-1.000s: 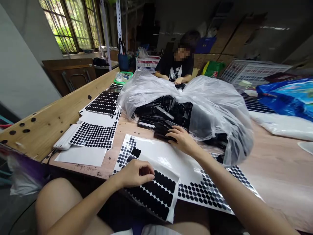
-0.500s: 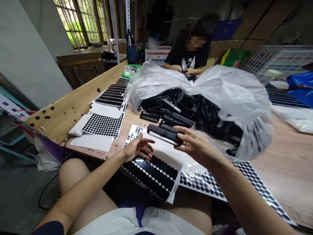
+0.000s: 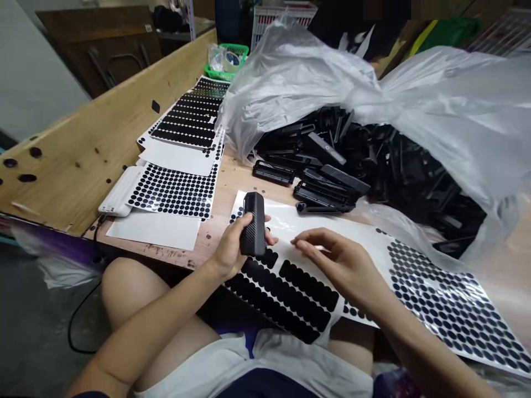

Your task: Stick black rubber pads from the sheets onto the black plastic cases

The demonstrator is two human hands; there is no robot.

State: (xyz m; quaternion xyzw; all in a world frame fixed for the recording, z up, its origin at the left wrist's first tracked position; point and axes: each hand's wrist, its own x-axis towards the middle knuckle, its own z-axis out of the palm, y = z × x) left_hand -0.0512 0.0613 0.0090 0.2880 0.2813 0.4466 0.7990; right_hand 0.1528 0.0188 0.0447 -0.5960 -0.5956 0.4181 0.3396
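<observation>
My left hand (image 3: 232,246) is wrapped round a black case (image 3: 254,224) with a ribbed, carbon-like surface, held upright above the work surface. To its right, my right hand (image 3: 332,254) has thumb and forefinger pinched together; anything between the fingertips is too small to make out. Below both hands lies a sheet of black scalloped sticker strips (image 3: 290,296), with a gap in its upper row. Beyond them, several similar black cases (image 3: 274,172) rest in front of a large clear plastic bag (image 3: 298,72) filled with black plastic parts (image 3: 373,160).
Sheets of round black dots (image 3: 172,190) and a white device (image 3: 121,190) lie at the left, beside the wooden side board (image 3: 103,127). A green basket (image 3: 227,72) stands at the back. Another dotted sheet (image 3: 440,293) spreads to the right.
The black case has passed from my right hand to my left and now stands upright. My right hand has drawn its fingers together over the sheets. The view has tilted down and moved closer.
</observation>
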